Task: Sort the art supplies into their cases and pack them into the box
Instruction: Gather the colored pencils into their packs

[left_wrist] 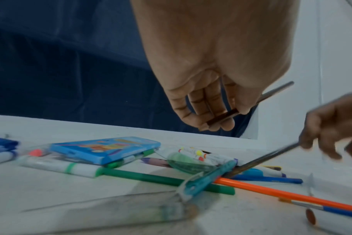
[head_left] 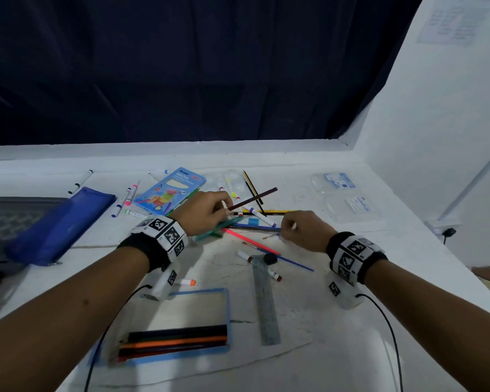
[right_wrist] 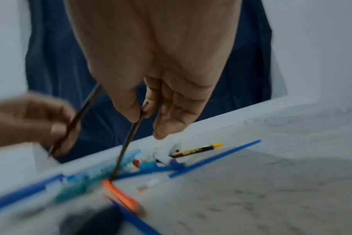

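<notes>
Art supplies: pencils, markers and brushes lie scattered on the tabletop (head_left: 337, 278) under and ahead of both hands.
Left hand (head_left: 207, 212): pinches a dark brown pencil (head_left: 252, 198), lifted clear of the pile.
Right hand (head_left: 304, 230): thumb and forefinger pinch a thin dark stick (right_wrist: 127, 144) whose lower end touches the pile beside an orange pencil (right_wrist: 120, 196).
Open case (head_left: 178, 342): nearer the body than the left hand, several pencils inside.
Blue pouch (head_left: 63, 224): left of the left hand.
</notes>
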